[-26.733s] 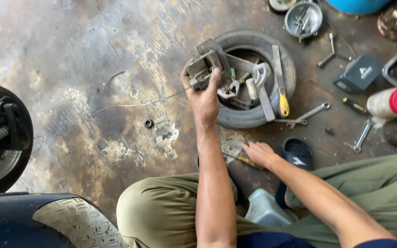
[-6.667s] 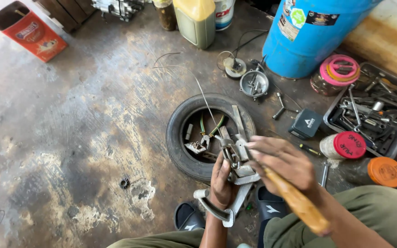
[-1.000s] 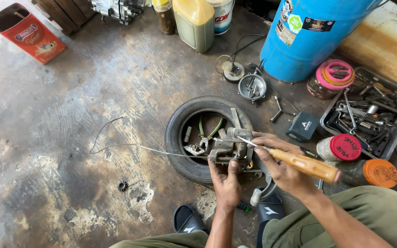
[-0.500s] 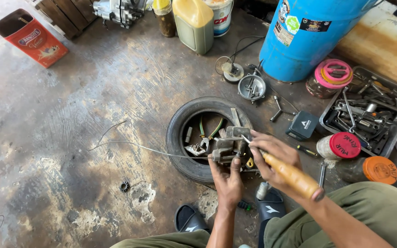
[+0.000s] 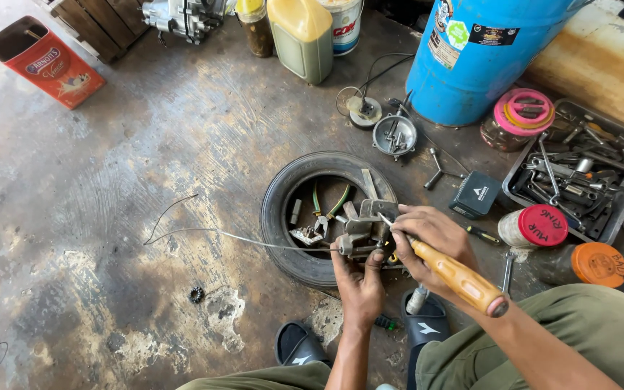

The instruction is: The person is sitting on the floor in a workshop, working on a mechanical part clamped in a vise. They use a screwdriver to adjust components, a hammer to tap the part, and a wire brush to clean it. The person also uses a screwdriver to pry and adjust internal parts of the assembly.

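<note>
My left hand (image 5: 359, 283) grips a grey metal lever assembly (image 5: 361, 230) from below, holding it over the near rim of a small black tyre (image 5: 290, 195) lying flat on the floor. A thin steel cable (image 5: 211, 232) runs from the assembly out to the left across the concrete. My right hand (image 5: 427, 238) holds a screwdriver with an orange wooden handle (image 5: 460, 278), its tip set against the assembly. Pliers and small parts lie inside the tyre.
A blue barrel (image 5: 485, 50) stands at the back right. Beside it are a pink-lidded jar (image 5: 518, 119), a metal tray of tools (image 5: 579, 173), red-lidded and orange-lidded jars, and a small black box (image 5: 477, 193). A red tin (image 5: 45, 61) and a yellow jug (image 5: 301, 36) stand at the back. Black sandals are by my feet.
The screwdriver handle has swung down to the right while its tip stays on the assembly. My left hand keeps the assembly at the tyre's near rim. The view has shifted slightly.
</note>
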